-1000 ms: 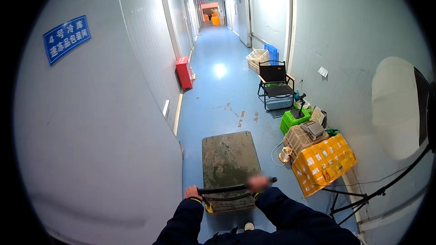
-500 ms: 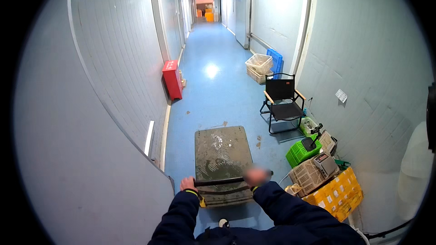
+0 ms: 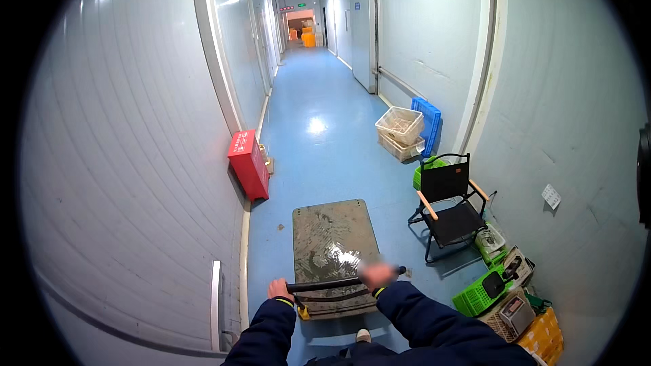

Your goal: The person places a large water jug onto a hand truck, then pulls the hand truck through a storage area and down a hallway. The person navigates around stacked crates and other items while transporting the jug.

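Observation:
A flat platform trolley [image 3: 335, 230] with a wet, scuffed deck is right in front of me, its black push handle [image 3: 325, 285] crossing at the near end. Around the handle's left end my left hand [image 3: 279, 289] is closed. My right hand [image 3: 377, 275], partly blurred, grips the bar close to its right end. Dark blue sleeves with yellow-green cuffs cover both forearms. A yellow piece [image 3: 304, 312] hangs at the trolley's near left corner. No load lies on the deck.
Left wall: a red box [image 3: 249, 163]. Right side: stacked white crates [image 3: 401, 129], a blue crate [image 3: 427, 122], a black folding chair [image 3: 453, 203], green baskets [image 3: 478, 293] and a yellow carton [image 3: 546, 333]. Ahead, the blue-floored corridor [image 3: 319, 102] runs toward orange bins [image 3: 308, 38].
I have moved forward along the corridor with the trolley. The red box, chair and crates now appear nearer, and the yellow carton has slipped toward the lower right edge. Both hands keep their grip.

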The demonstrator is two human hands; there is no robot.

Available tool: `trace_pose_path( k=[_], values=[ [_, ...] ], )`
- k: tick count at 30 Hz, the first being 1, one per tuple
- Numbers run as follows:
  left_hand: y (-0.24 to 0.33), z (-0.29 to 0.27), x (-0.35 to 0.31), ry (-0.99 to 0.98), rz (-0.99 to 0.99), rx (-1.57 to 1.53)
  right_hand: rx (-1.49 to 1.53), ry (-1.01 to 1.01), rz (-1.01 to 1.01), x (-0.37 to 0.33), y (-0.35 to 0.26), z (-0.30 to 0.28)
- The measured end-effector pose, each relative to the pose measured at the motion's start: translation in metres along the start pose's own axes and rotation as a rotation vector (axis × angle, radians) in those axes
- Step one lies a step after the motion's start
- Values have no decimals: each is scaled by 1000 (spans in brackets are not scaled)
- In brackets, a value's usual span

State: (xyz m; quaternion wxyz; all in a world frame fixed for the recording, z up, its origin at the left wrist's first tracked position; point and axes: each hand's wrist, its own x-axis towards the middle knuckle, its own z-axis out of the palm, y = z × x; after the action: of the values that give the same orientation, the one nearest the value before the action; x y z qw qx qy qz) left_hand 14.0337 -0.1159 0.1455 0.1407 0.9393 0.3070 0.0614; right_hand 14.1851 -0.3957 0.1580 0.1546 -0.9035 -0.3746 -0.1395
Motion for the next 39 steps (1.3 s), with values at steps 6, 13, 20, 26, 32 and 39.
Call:
trace_pose_path(
  k=[6, 13, 20, 26, 32, 39],
  values=[
    [17, 17, 167, -51, 53, 0, -25, -202, -17, 149, 63, 60],
    [73, 49, 401, -2, 100, -36, 111, 118, 19, 324, 187, 186],
    [98, 45, 586, -48, 147, -45, 42, -129, 22, 514, 226, 204],
    [110, 65, 775, 62, 73, -35, 21, 30, -10, 694, 255, 242],
    [115, 94, 953, 216, 120, -128, 82, 49, -40, 855, 299, 292],
    [137, 120, 1169, 216, 68, -110, 98, -85, -75, 1049, 370, 359]
  ],
)
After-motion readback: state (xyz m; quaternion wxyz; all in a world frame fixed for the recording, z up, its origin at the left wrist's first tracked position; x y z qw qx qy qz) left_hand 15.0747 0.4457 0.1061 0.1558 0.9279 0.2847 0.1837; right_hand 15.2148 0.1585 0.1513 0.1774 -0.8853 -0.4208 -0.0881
